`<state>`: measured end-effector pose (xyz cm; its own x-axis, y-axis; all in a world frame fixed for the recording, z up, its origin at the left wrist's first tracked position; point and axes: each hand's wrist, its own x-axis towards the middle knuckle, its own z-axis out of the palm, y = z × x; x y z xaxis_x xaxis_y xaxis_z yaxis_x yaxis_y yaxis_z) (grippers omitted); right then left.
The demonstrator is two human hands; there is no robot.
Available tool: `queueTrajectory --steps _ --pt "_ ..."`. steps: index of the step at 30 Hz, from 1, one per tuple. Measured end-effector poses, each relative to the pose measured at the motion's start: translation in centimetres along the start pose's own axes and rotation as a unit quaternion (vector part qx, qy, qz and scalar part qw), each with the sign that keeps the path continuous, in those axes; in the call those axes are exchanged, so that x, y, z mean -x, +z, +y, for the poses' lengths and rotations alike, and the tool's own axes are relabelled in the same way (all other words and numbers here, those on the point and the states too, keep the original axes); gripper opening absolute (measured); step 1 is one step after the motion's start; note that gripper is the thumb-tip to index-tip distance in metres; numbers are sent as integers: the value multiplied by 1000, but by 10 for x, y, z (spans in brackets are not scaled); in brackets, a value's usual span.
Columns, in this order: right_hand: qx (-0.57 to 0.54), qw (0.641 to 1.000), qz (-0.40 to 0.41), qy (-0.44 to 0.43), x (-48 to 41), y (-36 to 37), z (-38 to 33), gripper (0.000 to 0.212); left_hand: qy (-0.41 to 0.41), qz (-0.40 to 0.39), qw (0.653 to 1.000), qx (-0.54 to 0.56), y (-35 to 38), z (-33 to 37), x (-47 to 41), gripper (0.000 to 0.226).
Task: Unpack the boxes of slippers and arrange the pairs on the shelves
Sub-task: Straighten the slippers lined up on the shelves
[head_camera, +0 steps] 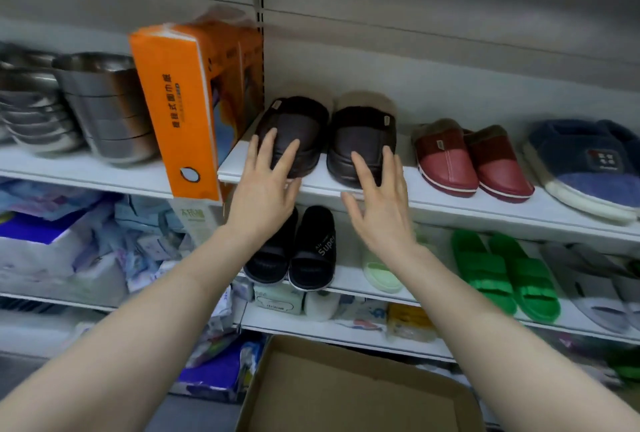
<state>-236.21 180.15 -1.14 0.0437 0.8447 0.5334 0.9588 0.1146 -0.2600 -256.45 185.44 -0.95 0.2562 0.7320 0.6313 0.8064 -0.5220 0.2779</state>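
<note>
Your left hand (266,185) lies on the toe of the left brown slipper (301,123), fingers straight and spread, gripping nothing. Your right hand (377,210) is just as open, with its fingertips seemingly on the toe of the right brown slipper (367,133).

The pair stands at the left end of the upper shelf (450,203), toes close to the front edge. It sits between the orange pack (180,113) and the red pair (474,161). The open box (346,390) sits below your arms.

This looks like the squaring-up step. The slippers stand slightly apart and their toes seem to angle toward each other, though the wide lens may exaggerate this.

- Push with flat fingers, both hands at once, so the two move as one.
- Bring the inner sides together and set both toes level, parallel to the front edge.
- Ease them back if the toes overhang, since a nudge there could tip one off.
- The soles probably grip the shelf, so lift a toe slightly rather than forcing a slide.
- Keep the left slipper off the leaning orange pack, and leave a gap to the red pair.
</note>
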Motion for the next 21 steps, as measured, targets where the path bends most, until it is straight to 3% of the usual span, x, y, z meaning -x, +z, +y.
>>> queueTrajectory --steps 3,6,10,14,21 --pt "9 997 32 -65 47 20 3 57 49 26 998 40 9 -1 45 54" --pt "-4 994 -1 -105 92 49 9 56 68 -16 996 52 36 -11 95 54" --pt "-20 994 -94 -54 133 104 23 58 -28 -133 991 18 79 -38 149 65" --pt "-15 978 -207 18 133 147 33 74 -95 -222 970 -15 110 -64 167 83" --pt "-12 972 -230 41 96 208 31 95 -122 -262 956 -50 162 -97 145 95"
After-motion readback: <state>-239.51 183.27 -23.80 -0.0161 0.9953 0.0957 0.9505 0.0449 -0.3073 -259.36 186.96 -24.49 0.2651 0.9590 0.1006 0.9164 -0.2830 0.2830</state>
